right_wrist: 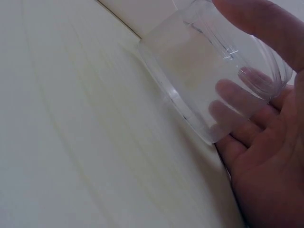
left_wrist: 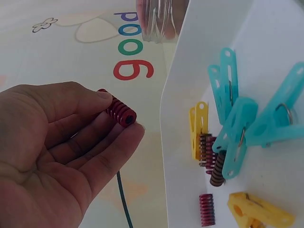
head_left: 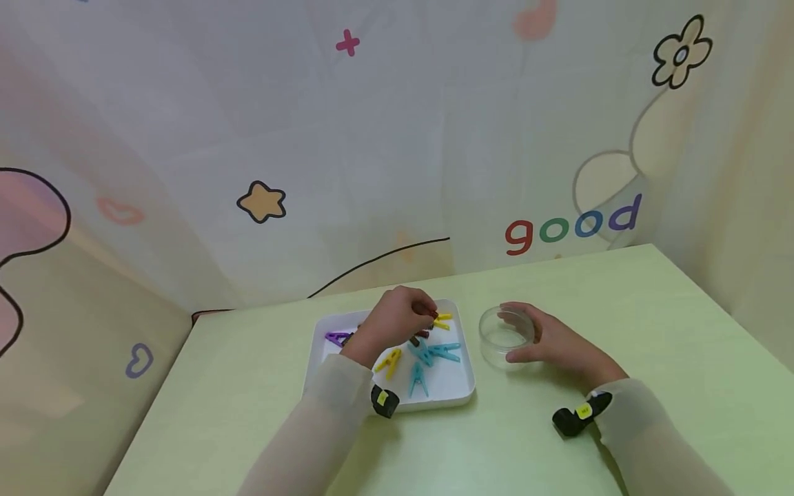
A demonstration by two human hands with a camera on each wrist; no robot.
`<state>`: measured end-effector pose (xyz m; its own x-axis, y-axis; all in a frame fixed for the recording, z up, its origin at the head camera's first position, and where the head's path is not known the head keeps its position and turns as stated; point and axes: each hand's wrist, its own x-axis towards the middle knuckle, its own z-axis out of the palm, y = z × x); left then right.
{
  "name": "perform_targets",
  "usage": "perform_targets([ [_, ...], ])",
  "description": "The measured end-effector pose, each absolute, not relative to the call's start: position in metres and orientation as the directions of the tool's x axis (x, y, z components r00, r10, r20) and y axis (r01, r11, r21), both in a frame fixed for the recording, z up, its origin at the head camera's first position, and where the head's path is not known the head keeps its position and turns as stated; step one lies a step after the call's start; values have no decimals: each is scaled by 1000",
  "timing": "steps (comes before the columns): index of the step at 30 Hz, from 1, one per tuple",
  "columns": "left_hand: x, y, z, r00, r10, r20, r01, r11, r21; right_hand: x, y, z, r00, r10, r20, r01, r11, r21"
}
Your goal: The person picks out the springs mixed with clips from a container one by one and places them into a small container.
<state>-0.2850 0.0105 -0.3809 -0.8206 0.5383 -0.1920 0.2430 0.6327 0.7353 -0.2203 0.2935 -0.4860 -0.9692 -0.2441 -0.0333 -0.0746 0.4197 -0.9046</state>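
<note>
Between its thumb and fingertips my left hand [head_left: 392, 322] pinches a dark red coil spring [left_wrist: 121, 112], held above the white tray [head_left: 449, 384]. On the table to the tray's right stands a clear round plastic jar [head_left: 504, 335]. My right hand [head_left: 558, 346] grips the jar from its right side, thumb on the near side and fingers round the far side; the fingers show through the wall in the right wrist view. More red and brown springs [left_wrist: 207, 210] lie in the tray among clothespins; my left hand and forearm cover part of them in the head view.
Blue clothespins [head_left: 418, 380], yellow clothespins [head_left: 389, 363] and a purple clothespin [head_left: 337, 338] lie spread in the tray. A pale green tabletop [head_left: 236, 393] reaches back to a printed cloth [head_left: 384, 151]. Black cameras are strapped to both wrists.
</note>
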Motion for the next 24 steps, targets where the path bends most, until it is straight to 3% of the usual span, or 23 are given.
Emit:
perform_targets([
  [24,-280,30,-378,-804,583,-118,353,626,695,-218,293,-482,-969,-219,-113,-2,465,-885],
])
